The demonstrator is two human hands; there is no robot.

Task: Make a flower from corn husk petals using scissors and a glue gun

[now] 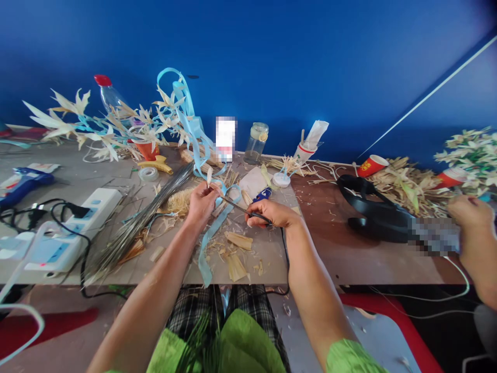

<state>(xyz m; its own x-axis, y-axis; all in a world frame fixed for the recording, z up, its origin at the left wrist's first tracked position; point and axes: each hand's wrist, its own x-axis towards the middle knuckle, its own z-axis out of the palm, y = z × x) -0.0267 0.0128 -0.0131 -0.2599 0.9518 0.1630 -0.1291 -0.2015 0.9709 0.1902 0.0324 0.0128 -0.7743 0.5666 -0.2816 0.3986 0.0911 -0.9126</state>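
Note:
Near the middle of the table, my left hand pinches a small pale husk piece that points upward. My right hand is closed around the dark handles of a pair of scissors, whose blades reach left toward my left fingertips. A light blue ribbon hangs from beside my left hand down to the table's front edge. Just left of that hand lie a fibrous tan bundle and a long bundle of thin wires. Husk scraps lie below the scissors.
Husk flowers stand at the back left, above a white power strip with black cables. A glass jar and a white cup stand behind. A black strapped object lies right, near another person's hand.

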